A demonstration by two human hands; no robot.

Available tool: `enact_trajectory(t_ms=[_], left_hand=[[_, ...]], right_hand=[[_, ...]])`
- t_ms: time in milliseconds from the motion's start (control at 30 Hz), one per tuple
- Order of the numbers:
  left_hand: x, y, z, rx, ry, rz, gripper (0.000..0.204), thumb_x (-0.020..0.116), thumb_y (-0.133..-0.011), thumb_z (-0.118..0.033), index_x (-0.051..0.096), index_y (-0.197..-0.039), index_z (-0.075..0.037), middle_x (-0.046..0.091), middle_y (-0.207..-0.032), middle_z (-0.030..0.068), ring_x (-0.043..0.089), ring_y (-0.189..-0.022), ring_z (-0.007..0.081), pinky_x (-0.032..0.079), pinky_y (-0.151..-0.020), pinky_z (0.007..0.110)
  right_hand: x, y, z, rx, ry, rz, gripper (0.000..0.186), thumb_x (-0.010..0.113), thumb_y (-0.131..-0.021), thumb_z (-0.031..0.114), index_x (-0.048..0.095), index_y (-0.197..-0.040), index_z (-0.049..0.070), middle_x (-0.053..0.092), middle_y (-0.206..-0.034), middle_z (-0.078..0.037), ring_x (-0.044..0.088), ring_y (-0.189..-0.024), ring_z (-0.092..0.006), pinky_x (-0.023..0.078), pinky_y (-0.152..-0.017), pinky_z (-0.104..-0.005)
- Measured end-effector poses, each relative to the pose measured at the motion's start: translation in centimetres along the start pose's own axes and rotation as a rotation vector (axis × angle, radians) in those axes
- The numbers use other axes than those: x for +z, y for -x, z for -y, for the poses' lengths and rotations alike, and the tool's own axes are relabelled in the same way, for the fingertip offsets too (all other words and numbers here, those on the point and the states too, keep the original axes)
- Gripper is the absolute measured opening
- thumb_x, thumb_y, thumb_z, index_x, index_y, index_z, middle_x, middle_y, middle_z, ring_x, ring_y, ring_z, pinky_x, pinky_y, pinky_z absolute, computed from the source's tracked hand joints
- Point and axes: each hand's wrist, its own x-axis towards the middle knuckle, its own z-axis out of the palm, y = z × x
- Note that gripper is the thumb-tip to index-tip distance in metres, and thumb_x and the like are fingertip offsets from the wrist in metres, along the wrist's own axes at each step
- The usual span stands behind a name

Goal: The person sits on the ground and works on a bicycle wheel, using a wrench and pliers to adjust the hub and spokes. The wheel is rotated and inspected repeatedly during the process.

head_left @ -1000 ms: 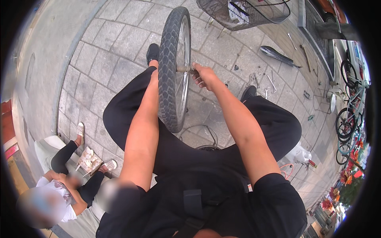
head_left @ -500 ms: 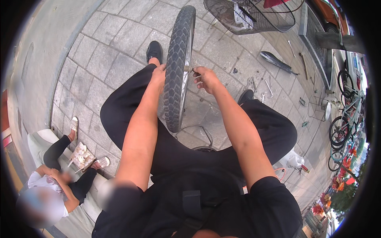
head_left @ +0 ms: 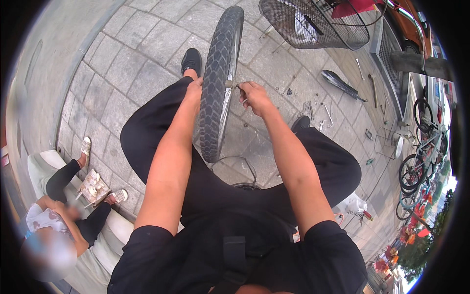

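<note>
A bicycle wheel (head_left: pixel 215 93) with a chunky black tyre stands upright between my knees. My left hand (head_left: pixel 194 92) is at the wheel's left side near the hub, its fingers mostly hidden behind the tyre. On the right side, my right hand (head_left: pixel 252 96) pinches the thin end of the axle (head_left: pixel 238 86), which sticks out from the hub (head_left: pixel 229 84). Whether a small nut is between those fingertips is too small to make out. The right hand's other fingers are curled.
A black wire basket (head_left: pixel 313 29) stands ahead. Spanners (head_left: pixel 328 115), small parts and a black mudguard-like piece (head_left: pixel 340 84) lie on the paving at right. A person (head_left: pixel 63 215) sits on a pale seat at lower left. Parked bicycles (head_left: pixel 416 166) line the far right.
The view has shifted slightly, so the basket and surroundings sit a little differently. My right fingers are curled closer together at the axle end; the wheel stays upright.
</note>
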Motion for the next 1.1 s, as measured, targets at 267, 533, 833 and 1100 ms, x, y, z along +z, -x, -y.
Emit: enact_trajectory(t_ms=[267,533,833,1100], left_hand=[[-1.3,-1.3,1.3,0.069,-0.23,0.133,0.026,0.06,-0.102,-0.013,0.068,-0.125,-0.003,0.072,-0.091,0.0063,0.068,-0.07,0.0153,0.055,-0.061,0.033],[-1.3,-1.9,1.5,0.059,-0.209,0.129,0.028,0.061,-0.102,-0.013,0.066,-0.128,-0.003,0.072,-0.093,0.0052,0.067,-0.071,0.0136,0.053,-0.061,0.031],[-0.6,-0.7,0.7,0.034,-0.012,0.107,0.025,0.059,-0.101,-0.009,0.068,-0.124,-0.002,0.072,-0.091,0.0046,0.068,-0.071,0.0142,0.055,-0.061,0.031],[-1.9,-4.0,2.0,0.037,-0.178,0.079,0.032,0.059,-0.104,-0.016,0.065,-0.13,0.001,0.074,-0.102,0.0081,0.069,-0.082,0.0137,0.054,-0.069,0.029]], right_hand=[[0.2,0.0,0.2,0.232,0.03,-0.052,0.033,0.06,-0.098,0.038,0.062,-0.086,0.007,0.054,-0.068,-0.003,0.052,-0.053,-0.0162,0.039,-0.046,-0.0321],[0.3,0.0,0.3,0.199,-0.055,-0.027,0.036,0.059,-0.099,0.042,0.062,-0.089,0.008,0.056,-0.073,-0.002,0.055,-0.058,-0.0163,0.043,-0.05,-0.0333],[0.1,1.4,1.0,0.142,-0.128,-0.032,0.037,0.059,-0.098,0.042,0.06,-0.084,0.007,0.055,-0.069,-0.002,0.054,-0.057,-0.0162,0.042,-0.051,-0.0321],[-0.3,0.1,1.9,0.285,0.047,-0.004,0.032,0.06,-0.098,0.038,0.061,-0.09,0.006,0.058,-0.077,-0.002,0.056,-0.06,-0.0167,0.042,-0.053,-0.0324]])
